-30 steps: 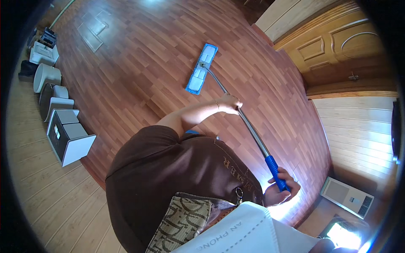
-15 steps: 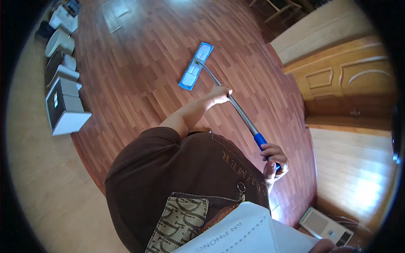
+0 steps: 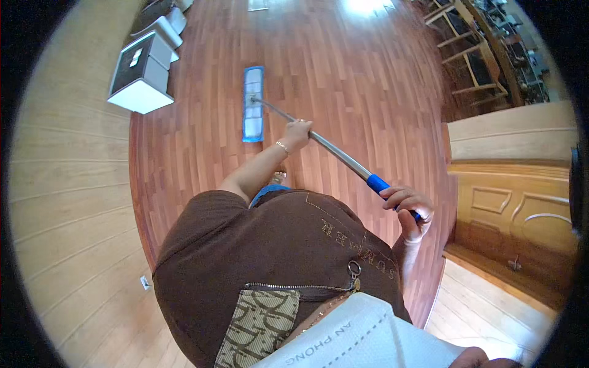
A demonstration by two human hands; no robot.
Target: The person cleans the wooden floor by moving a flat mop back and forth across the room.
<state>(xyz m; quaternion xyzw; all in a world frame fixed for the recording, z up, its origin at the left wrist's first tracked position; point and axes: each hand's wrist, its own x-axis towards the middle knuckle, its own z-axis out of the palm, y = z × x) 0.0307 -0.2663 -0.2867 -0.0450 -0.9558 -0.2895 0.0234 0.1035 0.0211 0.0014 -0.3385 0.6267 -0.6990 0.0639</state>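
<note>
A flat floor mop is in both hands. Its metal pole (image 3: 340, 157) slopes from the near right down to the far left. My left hand (image 3: 297, 135) is wrapped round the lower part of the pole, a bracelet at its wrist. At the pole's upper end, my right hand (image 3: 414, 211) closes on the blue handle grip (image 3: 377, 182). The long mop head (image 3: 253, 126), pale on top with a blue fringed pad, lies flat on the reddish wood-plank floor (image 3: 343, 92), ahead of my body.
Along the left wall stands a white cabinet (image 3: 142, 96) with a dark top, light chairs (image 3: 169, 32) beyond it. A wooden door (image 3: 491, 199) is at the right. Wooden chairs (image 3: 481, 67) stand by a cluttered table at the far right. A wall socket (image 3: 145, 282) sits low on the left.
The mop head has swung left in view and now points nearly straight ahead. My view has turned and shifted, with the cabinet higher up and the right-hand chairs showing more. Both hands keep their grip.
</note>
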